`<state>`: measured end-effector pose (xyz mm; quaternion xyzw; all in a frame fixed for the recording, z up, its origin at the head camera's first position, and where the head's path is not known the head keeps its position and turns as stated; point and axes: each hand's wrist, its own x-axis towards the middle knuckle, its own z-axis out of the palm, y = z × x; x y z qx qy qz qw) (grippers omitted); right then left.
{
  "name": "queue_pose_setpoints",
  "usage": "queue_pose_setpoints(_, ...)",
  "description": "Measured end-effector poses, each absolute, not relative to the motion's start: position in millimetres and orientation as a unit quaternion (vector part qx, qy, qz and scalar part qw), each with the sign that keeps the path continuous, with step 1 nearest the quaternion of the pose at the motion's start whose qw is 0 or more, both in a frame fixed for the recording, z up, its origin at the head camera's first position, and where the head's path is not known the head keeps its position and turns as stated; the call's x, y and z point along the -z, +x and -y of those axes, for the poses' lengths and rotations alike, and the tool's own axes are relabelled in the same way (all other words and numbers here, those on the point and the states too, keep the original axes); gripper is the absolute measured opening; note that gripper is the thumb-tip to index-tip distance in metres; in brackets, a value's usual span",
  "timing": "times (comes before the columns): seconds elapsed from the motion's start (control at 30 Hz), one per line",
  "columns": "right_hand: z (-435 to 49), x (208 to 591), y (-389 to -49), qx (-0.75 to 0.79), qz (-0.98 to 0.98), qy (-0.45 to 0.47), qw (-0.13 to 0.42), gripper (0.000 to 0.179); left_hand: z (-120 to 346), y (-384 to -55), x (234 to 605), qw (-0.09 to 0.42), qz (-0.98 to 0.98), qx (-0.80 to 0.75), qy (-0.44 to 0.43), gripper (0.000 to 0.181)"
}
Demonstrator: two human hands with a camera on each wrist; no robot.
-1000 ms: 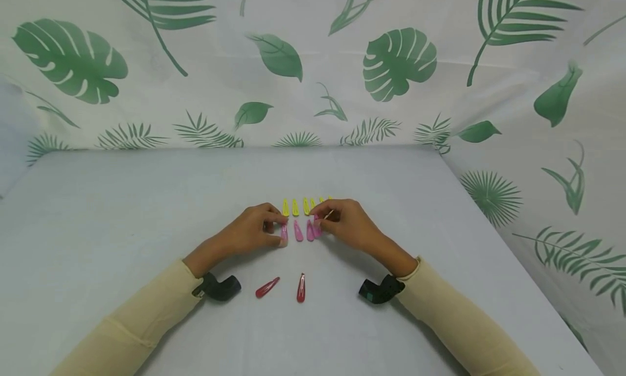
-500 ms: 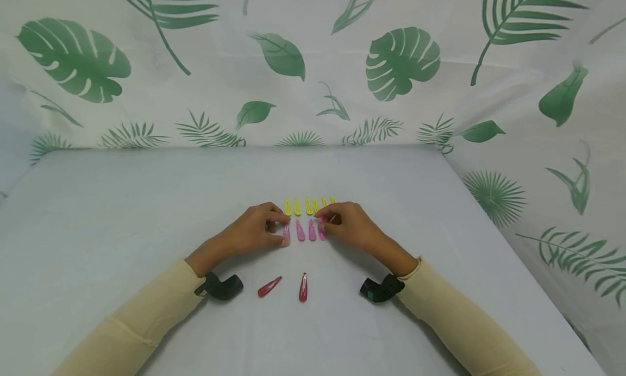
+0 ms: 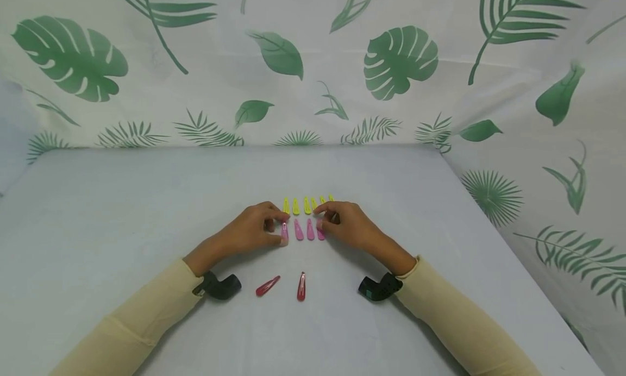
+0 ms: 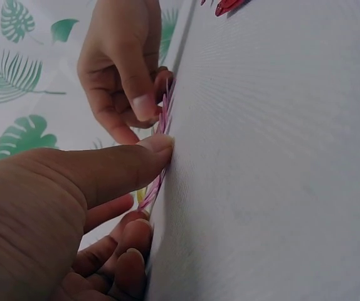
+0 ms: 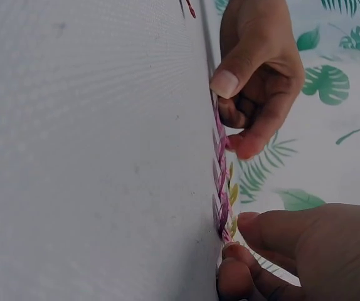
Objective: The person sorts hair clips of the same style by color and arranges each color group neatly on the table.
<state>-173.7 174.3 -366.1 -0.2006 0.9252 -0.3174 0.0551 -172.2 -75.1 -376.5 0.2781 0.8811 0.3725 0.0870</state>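
Observation:
Pink snap hair clips lie in a short row on the white table; two middle ones, a left-middle pink clip (image 3: 299, 230) and a right-middle pink clip (image 3: 310, 229), lie between my hands. My left hand (image 3: 254, 227) pinches the leftmost pink hair clip (image 3: 285, 231) lengthwise, thumb at its near end and a finger at its far end. At the other end of the row, my right hand (image 3: 348, 224) has thumb and finger on the rightmost pink hair clip (image 3: 320, 235), partly covering it. The right wrist view shows the pink clips edge-on, with right fingertips (image 5: 233, 251) beside the nearest.
Behind the pink row stands a line of several yellow hair clips (image 3: 295, 206), the right ones partly behind my right hand. Closer to me lie a slanted red hair clip (image 3: 268, 286) and an upright-pointing red hair clip (image 3: 301, 287). A leaf-print cloth (image 3: 332, 66) hangs behind the table.
My right hand has set the rightmost pink clip down a little further right, opening a gap from its neighbour. The left hand stays at the leftmost pink clip.

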Motion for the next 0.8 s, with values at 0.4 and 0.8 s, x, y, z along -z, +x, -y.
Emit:
queue_pose_setpoints(0.4,-175,362,-171,0.320,-0.925,-0.195,0.061,0.020,76,-171,378,0.087,-0.877,-0.369,0.296,0.055)
queue_pose_setpoints(0.8,-176,355,-168,0.342,-0.919,-0.190,0.045,0.020,83,-170,367,0.102,-0.869,-0.381,0.300,0.048)
